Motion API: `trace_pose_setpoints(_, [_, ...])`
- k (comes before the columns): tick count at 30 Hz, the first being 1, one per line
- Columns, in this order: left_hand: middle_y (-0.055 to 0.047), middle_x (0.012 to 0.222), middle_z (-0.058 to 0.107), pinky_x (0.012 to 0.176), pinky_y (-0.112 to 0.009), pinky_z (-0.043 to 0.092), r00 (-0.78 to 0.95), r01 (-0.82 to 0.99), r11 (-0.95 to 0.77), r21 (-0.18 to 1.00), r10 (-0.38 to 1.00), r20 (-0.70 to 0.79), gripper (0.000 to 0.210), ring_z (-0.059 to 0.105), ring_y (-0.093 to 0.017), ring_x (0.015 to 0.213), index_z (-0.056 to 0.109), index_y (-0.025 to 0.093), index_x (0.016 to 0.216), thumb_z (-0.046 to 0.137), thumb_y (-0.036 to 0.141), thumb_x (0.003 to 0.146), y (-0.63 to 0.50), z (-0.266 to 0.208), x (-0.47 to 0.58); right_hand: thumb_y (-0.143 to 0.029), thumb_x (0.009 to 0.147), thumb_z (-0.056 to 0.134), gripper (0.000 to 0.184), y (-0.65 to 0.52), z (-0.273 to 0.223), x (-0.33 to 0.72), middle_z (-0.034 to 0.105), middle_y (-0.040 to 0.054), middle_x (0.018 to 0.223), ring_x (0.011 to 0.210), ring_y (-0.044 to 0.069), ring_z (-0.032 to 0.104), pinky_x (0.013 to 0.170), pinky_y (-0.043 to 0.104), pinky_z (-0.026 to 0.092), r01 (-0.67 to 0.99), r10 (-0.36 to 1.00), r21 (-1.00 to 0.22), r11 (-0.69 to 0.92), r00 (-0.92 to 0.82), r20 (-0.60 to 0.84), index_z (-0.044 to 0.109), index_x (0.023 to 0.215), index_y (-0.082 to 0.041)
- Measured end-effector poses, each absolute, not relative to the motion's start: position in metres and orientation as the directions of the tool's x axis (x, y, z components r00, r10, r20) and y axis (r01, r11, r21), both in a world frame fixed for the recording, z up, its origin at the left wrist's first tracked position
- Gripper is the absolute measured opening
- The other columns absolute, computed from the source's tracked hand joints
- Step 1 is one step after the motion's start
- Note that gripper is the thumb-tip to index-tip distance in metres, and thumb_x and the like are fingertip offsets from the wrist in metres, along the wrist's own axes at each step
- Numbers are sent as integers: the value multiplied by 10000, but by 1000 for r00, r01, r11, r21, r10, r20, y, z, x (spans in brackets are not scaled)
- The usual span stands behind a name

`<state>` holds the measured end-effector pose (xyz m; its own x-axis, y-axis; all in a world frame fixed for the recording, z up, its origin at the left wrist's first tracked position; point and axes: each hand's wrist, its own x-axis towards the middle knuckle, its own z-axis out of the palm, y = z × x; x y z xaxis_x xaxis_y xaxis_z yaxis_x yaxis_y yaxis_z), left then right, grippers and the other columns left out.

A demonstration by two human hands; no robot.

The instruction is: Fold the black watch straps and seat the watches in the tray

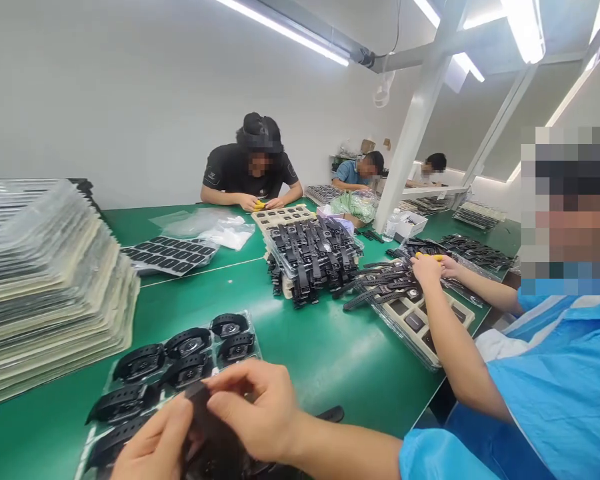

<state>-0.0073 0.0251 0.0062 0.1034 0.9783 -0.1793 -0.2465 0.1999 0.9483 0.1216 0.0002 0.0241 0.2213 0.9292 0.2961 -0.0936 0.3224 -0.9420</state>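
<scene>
My left hand (156, 437) and my right hand (261, 408) are both closed on a dark smartwatch (211, 427) at the bottom of the view. Thumbs and fingers pinch its upper end, while its lower part is dim and partly out of sight. Beneath and beyond my hands lies a clear plastic tray (254, 333) of black smartwatches with holed straps, several set in rows. Part of this tray is covered by my hands. A black strap end (331, 414) sticks out past my right forearm.
A tall stack of trays (55, 293) stands at left on the green table (220, 283). Black label sheets (173, 255) lie behind. Mid-table are piled watches (307, 250). A co-worker in blue (555, 373) works close at right beside a cream tray (407, 323); another person (253, 167) sits opposite.
</scene>
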Motion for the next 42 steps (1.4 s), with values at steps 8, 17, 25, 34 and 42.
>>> trace_pose_setpoints(8, [-45,682,683,518,-253,443,397,-138,28,990,917,29,469,533,-139,565,827,158,929,780,594,763,10,22,-11,-517,865,700,324,-6,30,150,680,12,707,618,163,583,655,320,511,-205,984,-969,141,-83,160,835,932,-230])
trace_pose_setpoints(17, [-43,765,689,701,-267,433,518,-77,38,996,855,8,384,516,-148,710,825,174,931,791,525,780,4,33,-10,-207,814,730,63,-14,46,175,608,13,866,786,170,557,674,284,439,45,968,-989,142,-217,129,769,772,-232])
trace_pose_setpoints(25, [-5,666,575,599,-226,337,613,-84,242,966,777,-142,462,425,-102,626,798,128,858,821,570,727,5,24,-5,-425,869,701,236,-12,40,166,582,-5,760,666,148,499,615,272,425,-154,993,-981,117,30,113,653,792,-208])
trace_pose_setpoints(34, [-14,637,549,536,-231,270,722,-18,348,937,653,-229,574,391,-97,566,803,107,865,776,662,721,-3,12,1,-492,927,652,277,-5,29,170,474,-63,650,531,108,420,462,213,344,-167,929,-970,177,355,108,560,888,-233])
trace_pose_setpoints(42, [-33,686,573,554,-212,298,707,-84,451,889,655,-266,625,428,-100,601,813,115,938,784,693,700,-8,14,7,-485,936,629,264,-4,33,171,473,-62,660,526,111,424,454,219,357,-138,930,-976,170,350,113,554,903,-234])
